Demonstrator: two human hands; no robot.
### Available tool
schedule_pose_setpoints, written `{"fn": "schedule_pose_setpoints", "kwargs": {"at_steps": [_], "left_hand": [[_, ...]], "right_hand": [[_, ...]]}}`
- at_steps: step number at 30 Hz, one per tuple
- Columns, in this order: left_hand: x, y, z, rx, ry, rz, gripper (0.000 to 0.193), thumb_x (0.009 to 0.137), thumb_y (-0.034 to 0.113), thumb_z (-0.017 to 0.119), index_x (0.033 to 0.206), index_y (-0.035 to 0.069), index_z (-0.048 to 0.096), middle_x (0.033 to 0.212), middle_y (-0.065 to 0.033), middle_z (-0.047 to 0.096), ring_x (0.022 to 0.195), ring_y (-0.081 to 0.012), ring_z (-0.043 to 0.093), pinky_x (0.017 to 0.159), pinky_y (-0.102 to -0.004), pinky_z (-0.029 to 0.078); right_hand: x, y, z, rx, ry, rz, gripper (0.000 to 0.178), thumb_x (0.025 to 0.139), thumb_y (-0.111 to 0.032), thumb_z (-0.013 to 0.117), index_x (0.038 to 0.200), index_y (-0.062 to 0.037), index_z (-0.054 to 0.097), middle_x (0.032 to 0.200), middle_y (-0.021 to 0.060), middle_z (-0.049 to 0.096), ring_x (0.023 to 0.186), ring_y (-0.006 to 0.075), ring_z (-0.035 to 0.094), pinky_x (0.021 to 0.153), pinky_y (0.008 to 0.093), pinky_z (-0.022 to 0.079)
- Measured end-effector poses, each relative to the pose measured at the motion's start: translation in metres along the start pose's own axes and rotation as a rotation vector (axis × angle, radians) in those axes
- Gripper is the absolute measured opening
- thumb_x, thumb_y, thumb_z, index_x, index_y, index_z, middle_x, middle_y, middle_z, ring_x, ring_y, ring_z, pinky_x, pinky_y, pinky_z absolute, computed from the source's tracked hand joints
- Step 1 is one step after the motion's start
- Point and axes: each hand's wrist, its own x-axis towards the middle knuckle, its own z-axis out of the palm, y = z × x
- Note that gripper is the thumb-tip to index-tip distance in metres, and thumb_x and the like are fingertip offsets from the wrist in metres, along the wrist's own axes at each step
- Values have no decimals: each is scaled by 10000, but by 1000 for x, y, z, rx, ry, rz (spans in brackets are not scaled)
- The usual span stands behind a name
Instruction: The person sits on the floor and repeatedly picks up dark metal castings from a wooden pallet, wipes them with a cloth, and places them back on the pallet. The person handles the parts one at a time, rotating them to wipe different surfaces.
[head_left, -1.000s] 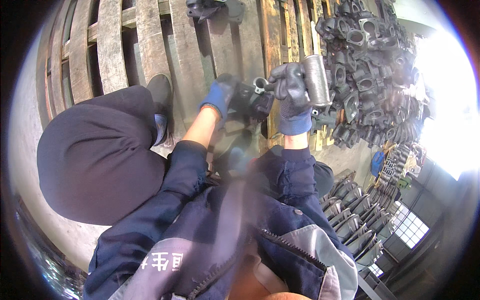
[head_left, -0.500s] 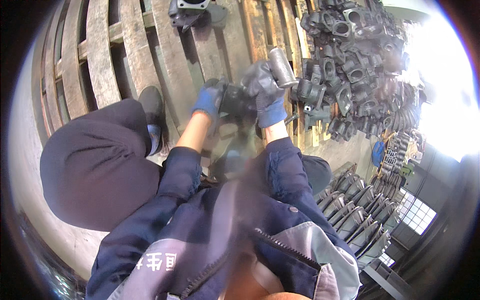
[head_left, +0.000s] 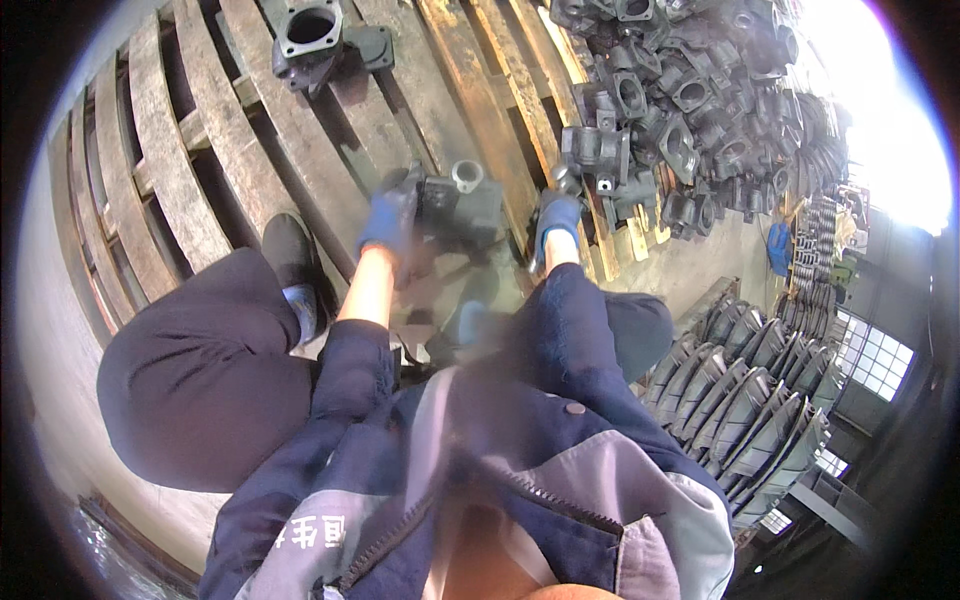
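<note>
My left hand [head_left: 388, 218], in a blue and dark glove, grips the left side of a dark metal casting [head_left: 472, 212]. The casting is box-shaped with a round, light-rimmed opening on its upper side, and it sits low over the pallet between my hands. My right hand [head_left: 557, 212], in a matching glove, is closed, right of the casting and apart from it. It holds what looks like a hammer [head_left: 567, 179] with a grey metal head. Its fingers are partly hidden by the glove's cuff.
A wooden slatted pallet [head_left: 265, 130] lies in front of me. Another flanged casting [head_left: 312, 35] stands on it at the far left. To the right is a large heap of dark castings [head_left: 690, 110]. Stacked curved metal parts [head_left: 745, 400] stand beyond my right knee.
My right hand has come down with the hammer, away from the casting and slightly right. The casting, blurred and half hidden before, now shows its round opening. The view has shifted a little.
</note>
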Motion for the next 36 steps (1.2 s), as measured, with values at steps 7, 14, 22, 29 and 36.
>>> {"fn": "schedule_pose_setpoints", "kwargs": {"at_steps": [7, 14, 22, 29, 36], "left_hand": [[-3, 6, -15, 105, 22, -16, 570, 798, -15, 531, 1362, 50, 472, 1277, -269, 560, 1207, -395, 533, 1049, -401, 423], [5, -9, -19, 63, 83, -113, 485, 822, 57, 556, 1307, 57, 539, 1144, -263, 629, 1073, -402, 610, 954, -418, 482], [8, -16, -5, -383, 227, -510, 363, 934, 141, 500, 1283, 60, 561, 1062, -254, 656, 1005, -394, 636, 854, -421, 502], [8, 23, 1, -592, 334, -487, 393, 1008, 332, 462, 1233, 40, 597, 1018, -138, 674, 999, -222, 638, 824, -338, 505], [22, 48, -12, -1209, 678, -340, 472, 972, 336, 572, 1291, -11, 542, 1128, -98, 615, 1002, -182, 599, 897, -301, 494]], "right_hand": [[-8, -30, 19, 585, -128, 271, 235, 936, -197, 548, 1065, -131, 733, 1094, 75, 714, 1031, 229, 685, 786, 377, 548], [-42, -26, -62, 1010, -38, 78, 301, 946, -234, 534, 1133, -35, 659, 1143, 216, 664, 1058, 306, 665, 879, 428, 534], [-57, -78, -51, 717, 270, -183, 387, 893, -328, 638, 1032, 33, 657, 875, 89, 652, 769, 201, 585, 699, 345, 466], [-28, -57, -115, 1832, -125, -22, 226, 898, -100, 609, 1086, 17, 653, 920, 83, 678, 758, 172, 617, 622, 335, 498], [69, -85, -250, 760, 603, -344, 287, 937, -260, 557, 1102, -47, 654, 1040, 167, 675, 915, 287, 660, 846, 402, 518]]}}
